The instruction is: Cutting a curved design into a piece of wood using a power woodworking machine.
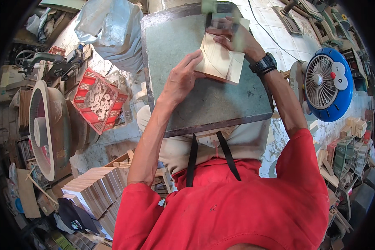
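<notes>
- The left hand (180, 79) is pressing down on the near-left edge of a pale wood block (220, 58), with its fingers (194, 56) stretched flat across the face rather than curled round it.
- The right hand (233, 36) is lying over the far end of the block, fingers bent down on the wood and pinning it; a black watch (263, 64) is sitting on that wrist.
- The block is lying flat on the grey-green bench (208, 104), toward its far right part, with curved pencil lines showing on its top face.
- A green machine part (214, 9) is standing at the far edge of the bench, just beyond the block; whether a blade is touching the wood is too blurred to tell.
- A red basket (96, 100) of pale cut pieces is sitting on the floor to the left.
- A blue fan (327, 83) is facing in from the right.
- Stacked boards (98, 193) are lying low on the left, beside the red sleeve (141, 216).
</notes>
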A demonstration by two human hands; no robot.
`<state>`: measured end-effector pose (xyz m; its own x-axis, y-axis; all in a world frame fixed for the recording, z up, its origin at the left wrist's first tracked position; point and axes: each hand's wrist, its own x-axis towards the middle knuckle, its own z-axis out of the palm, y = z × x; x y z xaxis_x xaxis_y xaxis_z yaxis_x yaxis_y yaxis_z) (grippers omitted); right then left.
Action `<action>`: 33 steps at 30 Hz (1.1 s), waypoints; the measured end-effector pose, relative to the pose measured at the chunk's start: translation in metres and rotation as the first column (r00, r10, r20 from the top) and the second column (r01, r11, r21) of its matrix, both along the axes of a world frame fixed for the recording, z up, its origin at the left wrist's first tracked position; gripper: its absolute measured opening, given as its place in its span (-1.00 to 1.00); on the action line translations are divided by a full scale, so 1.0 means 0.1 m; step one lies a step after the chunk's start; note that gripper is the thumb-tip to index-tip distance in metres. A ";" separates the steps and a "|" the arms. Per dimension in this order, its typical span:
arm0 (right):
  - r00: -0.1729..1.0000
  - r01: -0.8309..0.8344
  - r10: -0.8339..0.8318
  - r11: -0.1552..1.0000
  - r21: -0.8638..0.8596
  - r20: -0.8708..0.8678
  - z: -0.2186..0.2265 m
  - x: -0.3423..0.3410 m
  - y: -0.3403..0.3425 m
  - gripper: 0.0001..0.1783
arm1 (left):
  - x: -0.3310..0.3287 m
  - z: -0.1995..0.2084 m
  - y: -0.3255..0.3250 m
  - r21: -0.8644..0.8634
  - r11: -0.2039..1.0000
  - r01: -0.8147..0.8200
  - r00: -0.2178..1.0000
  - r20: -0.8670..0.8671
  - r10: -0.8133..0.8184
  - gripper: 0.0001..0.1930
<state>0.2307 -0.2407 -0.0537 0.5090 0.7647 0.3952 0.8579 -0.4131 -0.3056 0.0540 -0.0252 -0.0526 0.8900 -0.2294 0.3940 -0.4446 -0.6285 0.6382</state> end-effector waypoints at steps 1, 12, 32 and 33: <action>1.000 0.015 -0.016 0.999 -0.028 -0.016 0.00 0.00 0.00 -0.54 | 0.00 0.00 0.01 0.004 1.000 0.004 1.000 0.004 -0.004 -0.42; 0.994 0.063 -0.058 0.997 -0.049 0.095 -0.01 -0.03 -0.01 -0.60 | 0.02 0.04 0.02 0.011 1.000 0.005 1.000 -0.019 -0.005 -0.43; 0.986 0.125 -0.117 0.990 -0.061 0.116 0.00 -0.05 0.02 -0.61 | -0.01 -0.07 -0.01 0.100 0.994 -0.039 0.994 0.101 0.029 -0.45; 0.995 0.097 -0.097 0.995 0.015 -0.022 -0.06 -0.06 0.02 -0.59 | -0.12 -0.15 -0.12 0.108 0.980 -0.167 0.981 0.121 0.154 -0.46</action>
